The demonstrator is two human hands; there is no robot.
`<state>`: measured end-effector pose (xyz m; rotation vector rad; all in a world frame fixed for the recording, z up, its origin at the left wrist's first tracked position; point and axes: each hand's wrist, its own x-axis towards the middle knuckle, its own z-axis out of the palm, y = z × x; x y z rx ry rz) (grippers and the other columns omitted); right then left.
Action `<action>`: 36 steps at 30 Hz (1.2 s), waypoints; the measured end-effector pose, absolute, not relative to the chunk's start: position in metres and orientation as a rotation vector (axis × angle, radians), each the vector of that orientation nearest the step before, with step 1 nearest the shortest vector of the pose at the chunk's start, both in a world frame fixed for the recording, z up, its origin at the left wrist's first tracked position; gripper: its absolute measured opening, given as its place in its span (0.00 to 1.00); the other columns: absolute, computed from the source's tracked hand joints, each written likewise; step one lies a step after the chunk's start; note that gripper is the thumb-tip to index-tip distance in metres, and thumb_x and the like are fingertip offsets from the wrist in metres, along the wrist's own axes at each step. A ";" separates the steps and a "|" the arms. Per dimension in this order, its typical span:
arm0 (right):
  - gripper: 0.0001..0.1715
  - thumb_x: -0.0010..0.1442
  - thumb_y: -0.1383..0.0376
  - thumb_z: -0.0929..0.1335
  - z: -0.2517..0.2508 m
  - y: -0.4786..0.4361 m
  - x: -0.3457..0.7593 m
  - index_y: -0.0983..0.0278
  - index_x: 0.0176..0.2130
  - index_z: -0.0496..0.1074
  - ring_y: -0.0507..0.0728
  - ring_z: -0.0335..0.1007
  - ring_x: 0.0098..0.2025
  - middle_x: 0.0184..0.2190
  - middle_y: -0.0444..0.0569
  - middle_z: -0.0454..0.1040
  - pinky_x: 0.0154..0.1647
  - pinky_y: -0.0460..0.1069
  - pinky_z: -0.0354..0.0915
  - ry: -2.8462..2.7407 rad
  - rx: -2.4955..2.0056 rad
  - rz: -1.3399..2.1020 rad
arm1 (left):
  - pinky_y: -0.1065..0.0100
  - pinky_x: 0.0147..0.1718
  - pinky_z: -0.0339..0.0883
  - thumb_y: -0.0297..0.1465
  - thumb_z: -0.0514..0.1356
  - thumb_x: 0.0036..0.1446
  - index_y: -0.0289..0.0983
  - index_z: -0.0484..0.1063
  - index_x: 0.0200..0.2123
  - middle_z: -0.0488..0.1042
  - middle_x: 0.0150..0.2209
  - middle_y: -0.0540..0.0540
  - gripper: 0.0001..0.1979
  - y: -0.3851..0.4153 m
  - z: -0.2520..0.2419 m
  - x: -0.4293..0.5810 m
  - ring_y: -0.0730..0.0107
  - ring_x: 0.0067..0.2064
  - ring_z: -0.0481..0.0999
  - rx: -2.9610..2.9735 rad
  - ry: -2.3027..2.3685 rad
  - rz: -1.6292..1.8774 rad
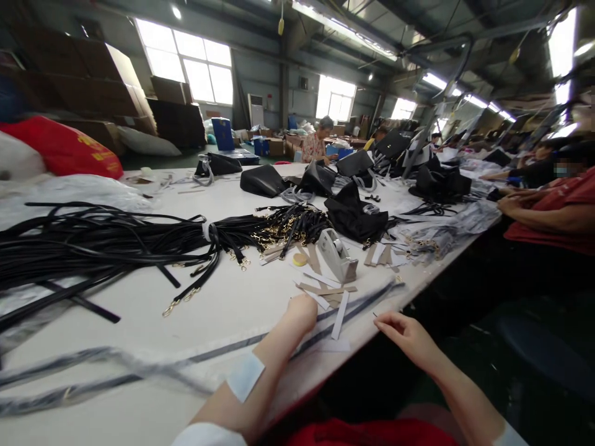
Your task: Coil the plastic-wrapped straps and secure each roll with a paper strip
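Long dark straps in clear plastic sleeves (232, 351) run across the near part of the table. My left hand (303, 313) is curled closed over them, beside the loose card strips (341, 314). Its fingers are mostly hidden, so whatever it holds cannot be made out. Past the table's front edge, my right hand (403, 333) is pinched closed, with a tiny dark tip showing at the fingertips, too small to name. A blue-white patch (246, 375) is on my left forearm. Just beyond my left hand stands a grey tape dispenser (338, 255).
A big bundle of black straps (116, 238) with gold clasps (290, 226) lies at left and centre. Black bags (263, 181) stand behind. A round yellow item (300, 259) lies near the dispenser. A person in red (558, 210) sits at right; another person (318, 144) works across the table.
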<state>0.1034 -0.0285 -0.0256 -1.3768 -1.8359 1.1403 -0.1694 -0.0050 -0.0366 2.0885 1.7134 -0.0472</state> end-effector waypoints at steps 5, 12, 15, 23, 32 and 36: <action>0.18 0.58 0.52 0.69 -0.027 -0.036 0.109 0.64 0.33 0.77 0.59 0.71 0.35 0.30 0.48 0.77 0.38 0.51 0.65 -1.896 -1.370 1.145 | 0.58 0.45 0.72 0.32 0.61 0.61 0.34 0.72 0.47 0.74 0.47 0.41 0.12 -0.005 -0.031 -0.173 0.62 0.46 0.76 2.106 1.705 -0.231; 0.20 0.51 0.50 0.74 -0.038 -0.040 0.099 0.66 0.32 0.77 0.58 0.72 0.36 0.30 0.48 0.78 0.42 0.51 0.66 -1.590 -1.406 1.550 | 0.62 0.36 0.70 0.23 0.56 0.56 0.31 0.76 0.37 0.79 0.38 0.34 0.08 -0.023 0.008 -0.186 0.53 0.39 0.79 2.294 1.544 -0.053; 0.28 0.57 0.44 0.68 -0.044 -0.043 0.084 0.66 0.39 0.76 0.59 0.77 0.38 0.35 0.54 0.79 0.42 0.53 0.69 -1.415 -1.417 1.720 | 0.66 0.36 0.68 0.30 0.52 0.62 0.37 0.74 0.39 0.79 0.40 0.41 0.11 -0.039 0.028 -0.180 0.59 0.40 0.78 2.386 1.391 0.115; 0.10 0.63 0.61 0.66 -0.023 -0.015 0.045 0.65 0.36 0.73 0.53 0.75 0.30 0.28 0.48 0.77 0.37 0.47 0.70 -0.833 -1.077 1.937 | 0.65 0.34 0.66 0.30 0.52 0.62 0.36 0.73 0.35 0.78 0.35 0.39 0.10 -0.055 0.031 -0.152 0.58 0.36 0.78 2.389 1.371 0.331; 0.13 0.62 0.60 0.68 0.100 -0.033 0.021 0.67 0.42 0.75 0.46 0.52 0.15 0.16 0.37 0.63 0.17 0.42 0.51 -1.427 -0.738 1.895 | 0.59 0.44 0.69 0.59 0.28 0.59 0.31 0.72 0.48 0.79 0.43 0.35 0.48 -0.045 0.042 -0.167 0.56 0.44 0.79 1.303 0.903 0.866; 0.19 0.65 0.55 0.65 0.100 -0.066 0.028 0.68 0.43 0.73 0.44 0.52 0.14 0.16 0.37 0.65 0.15 0.40 0.49 -1.883 -0.829 1.945 | 0.57 0.47 0.69 0.60 0.41 0.58 0.33 0.74 0.47 0.79 0.42 0.37 0.40 -0.046 0.050 -0.174 0.56 0.44 0.79 0.936 0.632 1.149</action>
